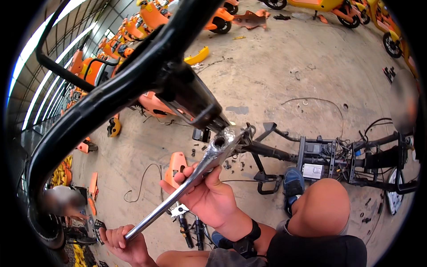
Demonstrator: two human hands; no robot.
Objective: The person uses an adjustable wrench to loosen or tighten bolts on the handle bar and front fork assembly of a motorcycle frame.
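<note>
A long silver metal wrench [167, 204] slants across the middle of the view. Its broad, worn head [221, 141] is at the joint where a black steering post [189, 91] meets the scooter frame [271, 150]; how it grips there is hard to make out. My left hand [124, 244] is closed round the handle's lower end. Nearer the head, my right hand [209, 196] is palm up, its fingers and thumb wrapped round the wrench. A thick bent black tube [93, 104], joined to the post, arches close by on the left and hides part of the floor.
The stripped frame runs right, with a box of electronics [313, 170]. Loose bolts [229, 165], an orange panel [176, 165], shock absorbers [184, 231] and cables lie on the concrete floor [267, 75]. Another person [66, 202] is at left. Orange scooters [151, 18] stand behind.
</note>
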